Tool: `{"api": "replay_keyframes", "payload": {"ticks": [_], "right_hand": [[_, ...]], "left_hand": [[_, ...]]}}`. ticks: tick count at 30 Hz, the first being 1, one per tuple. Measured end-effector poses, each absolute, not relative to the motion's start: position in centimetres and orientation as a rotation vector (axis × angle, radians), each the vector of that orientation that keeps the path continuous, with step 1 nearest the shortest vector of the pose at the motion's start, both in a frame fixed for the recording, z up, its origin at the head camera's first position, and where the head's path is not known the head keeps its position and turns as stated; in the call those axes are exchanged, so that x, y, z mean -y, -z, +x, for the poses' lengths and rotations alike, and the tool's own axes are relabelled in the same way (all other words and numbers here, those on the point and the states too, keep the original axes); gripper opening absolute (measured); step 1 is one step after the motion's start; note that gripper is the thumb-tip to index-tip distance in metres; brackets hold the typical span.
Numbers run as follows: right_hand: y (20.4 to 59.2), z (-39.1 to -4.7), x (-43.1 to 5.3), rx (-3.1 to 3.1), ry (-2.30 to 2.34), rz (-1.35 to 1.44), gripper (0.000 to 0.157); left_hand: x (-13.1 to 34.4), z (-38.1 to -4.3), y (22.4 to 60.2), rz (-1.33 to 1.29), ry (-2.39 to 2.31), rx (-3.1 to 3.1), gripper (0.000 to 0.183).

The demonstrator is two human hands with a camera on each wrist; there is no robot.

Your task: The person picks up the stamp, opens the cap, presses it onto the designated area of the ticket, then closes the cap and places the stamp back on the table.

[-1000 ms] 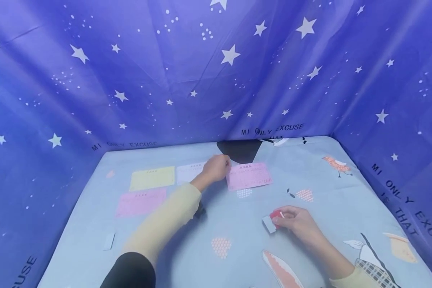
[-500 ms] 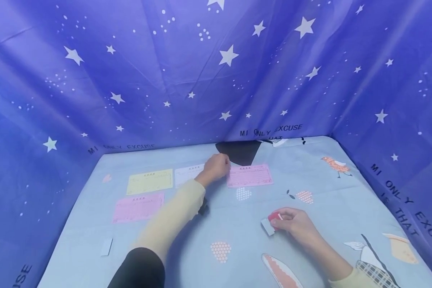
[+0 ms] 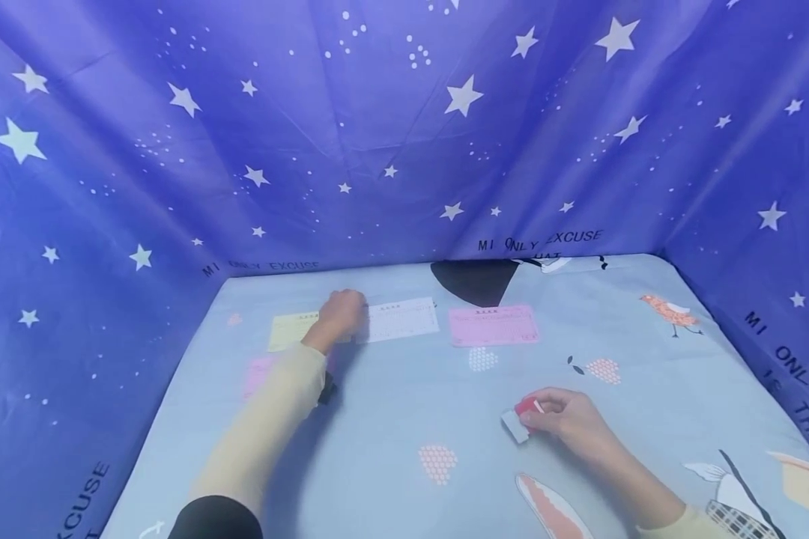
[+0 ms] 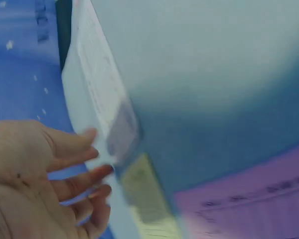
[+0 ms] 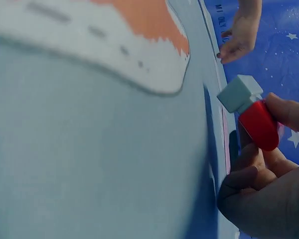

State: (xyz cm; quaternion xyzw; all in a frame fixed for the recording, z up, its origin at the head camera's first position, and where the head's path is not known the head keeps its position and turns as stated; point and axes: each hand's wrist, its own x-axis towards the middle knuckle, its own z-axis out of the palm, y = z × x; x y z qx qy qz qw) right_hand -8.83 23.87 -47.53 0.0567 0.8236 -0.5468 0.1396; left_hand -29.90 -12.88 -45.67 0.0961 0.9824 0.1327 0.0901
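Note:
My left hand is over the seam between a yellow slip and a white slip, both printed paper forms. Its fingers are loosely bent with nothing between them, as the left wrist view shows. A pink slip lies further right along the same row. Another pink slip lies below the yellow one, partly behind my left forearm in the head view. At the right, my right hand pinches a small stamp between thumb and fingers. The stamp has a red handle and a pale grey, block-shaped end.
A pale blue printed cloth covers the table, with flat pictures of a bird and hearts. Blue star-patterned curtains stand along the back and both sides. A small dark device sits at my left wrist.
My left hand has moved left, from the edge of the right pink slip to between the white and yellow slips. The white slip is now mostly uncovered. My right hand still holds the stamp.

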Motion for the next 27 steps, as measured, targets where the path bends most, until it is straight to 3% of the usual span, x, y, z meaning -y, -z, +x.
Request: {"api": "replay_keyframes", "payload": {"ticks": [8, 16, 27], "right_hand": [[47.4, -8.9, -23.4, -2.400, 1.598, 0.195, 0.033], [47.9, -8.5, -23.8, -2.453, 1.517, 0.236, 0.036], [48.0, -8.4, -23.1, -2.398, 1.612, 0.241, 0.034]], "left_hand": [[13.8, -30.3, 47.8, 0.281, -0.426, -2.961, 0.015], [14.1, -29.9, 47.8, 0.274, -0.356, -2.982, 0.033], [13.9, -30.1, 47.6, 0.226, -0.455, -2.966, 0.026]]}}
